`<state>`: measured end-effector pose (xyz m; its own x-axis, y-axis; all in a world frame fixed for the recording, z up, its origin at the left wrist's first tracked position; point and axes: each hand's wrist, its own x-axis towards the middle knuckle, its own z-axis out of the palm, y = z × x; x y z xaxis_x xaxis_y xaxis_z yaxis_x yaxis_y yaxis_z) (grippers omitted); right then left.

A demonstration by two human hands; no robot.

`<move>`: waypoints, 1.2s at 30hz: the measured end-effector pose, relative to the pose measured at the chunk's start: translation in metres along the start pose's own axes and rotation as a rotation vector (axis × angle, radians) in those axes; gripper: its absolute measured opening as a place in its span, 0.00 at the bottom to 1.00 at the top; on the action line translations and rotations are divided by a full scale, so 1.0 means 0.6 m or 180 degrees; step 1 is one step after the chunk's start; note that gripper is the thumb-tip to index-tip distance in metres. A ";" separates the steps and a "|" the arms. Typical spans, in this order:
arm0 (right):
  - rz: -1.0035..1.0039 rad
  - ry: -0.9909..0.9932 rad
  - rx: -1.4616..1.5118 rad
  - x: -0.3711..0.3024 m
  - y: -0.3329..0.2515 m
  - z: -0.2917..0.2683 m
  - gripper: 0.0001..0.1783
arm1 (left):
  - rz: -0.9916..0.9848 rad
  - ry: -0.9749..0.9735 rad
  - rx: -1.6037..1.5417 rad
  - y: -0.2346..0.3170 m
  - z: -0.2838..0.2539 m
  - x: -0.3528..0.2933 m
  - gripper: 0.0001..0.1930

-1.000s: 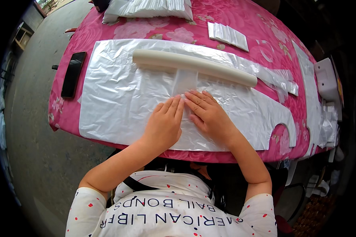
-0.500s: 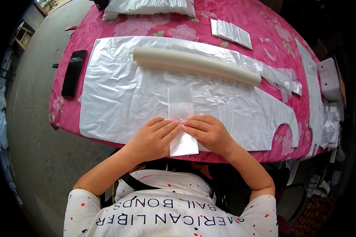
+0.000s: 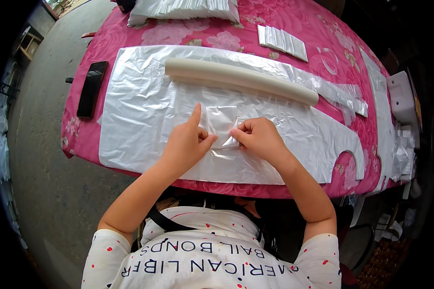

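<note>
My left hand and my right hand pinch a small folded piece of clear plastic film between them, over a large silvery plastic bag spread flat on the table. The left index finger points up along the fold's left edge. The right fingers grip its lower right corner. A long cream-coloured foam tube lies across the bag just beyond the hands.
A pink flowered tablecloth covers the table. A black phone lies at the left edge. A stack of folded bags and a bulky packet of bags sit at the far side. White items stand at the right.
The folded strip has been drawn from the table's near edge back up onto the bag and folded shorter. Both hands moved up with it, and the left index finger is now raised.
</note>
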<state>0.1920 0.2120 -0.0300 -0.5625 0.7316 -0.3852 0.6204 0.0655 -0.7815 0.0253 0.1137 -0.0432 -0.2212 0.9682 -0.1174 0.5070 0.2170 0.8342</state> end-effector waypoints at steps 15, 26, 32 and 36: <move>0.0295 -0.0202 0.0017 0.013 -0.005 -0.005 0.14 | 0.1715 0.0417 0.1620 -0.001 0.051 0.000 0.37; -0.0267 0.0363 -0.0520 -0.014 -0.004 0.014 0.11 | 0.1350 -0.0061 0.1984 -0.010 0.068 0.005 0.51; -0.0156 0.0096 -0.1354 -0.029 -0.010 -0.004 0.07 | 0.1374 0.0082 0.1933 -0.013 0.065 0.003 0.50; -0.0667 0.0338 -0.1928 -0.034 -0.017 -0.013 0.08 | 0.1500 0.0341 0.0783 -0.019 0.046 -0.018 0.45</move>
<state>0.2014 0.2018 -0.0103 -0.6673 0.7228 -0.1796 0.7192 0.5626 -0.4078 0.0450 0.1039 -0.0665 0.0003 0.9522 0.3053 0.7489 -0.2026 0.6309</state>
